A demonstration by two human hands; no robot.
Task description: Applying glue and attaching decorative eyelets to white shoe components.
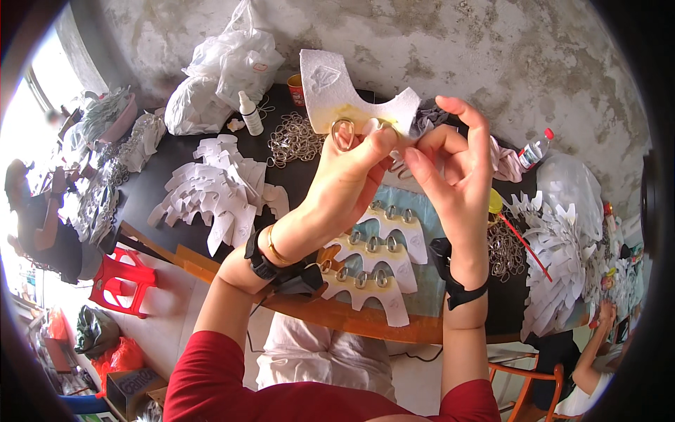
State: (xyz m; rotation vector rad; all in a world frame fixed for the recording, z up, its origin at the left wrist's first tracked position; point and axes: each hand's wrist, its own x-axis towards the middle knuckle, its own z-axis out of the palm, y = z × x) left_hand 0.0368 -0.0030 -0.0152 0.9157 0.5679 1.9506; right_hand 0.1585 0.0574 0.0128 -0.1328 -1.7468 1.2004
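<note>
My left hand [344, 172] grips a white curved foam-like piece [325, 88] by its lower edge, the thumb pressed on its face. Yellowish stains run along that edge. An oval metal ring [343, 133] stands beside the thumb; another lies partly hidden at the thumb tip. My right hand [450, 165] is at the piece's right corner, index finger raised away from the thumb, other fingers curled; nothing shows in it. Below the hands, similar white pieces [394, 302] with upright metal rings [361, 279] lie in rows on a blue-green sheet [430, 294].
Loose metal rings [295, 138] are heaped behind my left hand, beside a white bottle [250, 114]. White pieces are stacked at left [211, 184] and right [562, 260]. A red stick [527, 246] crosses the right side. People sit at both sides; a red stool [126, 281] stands left.
</note>
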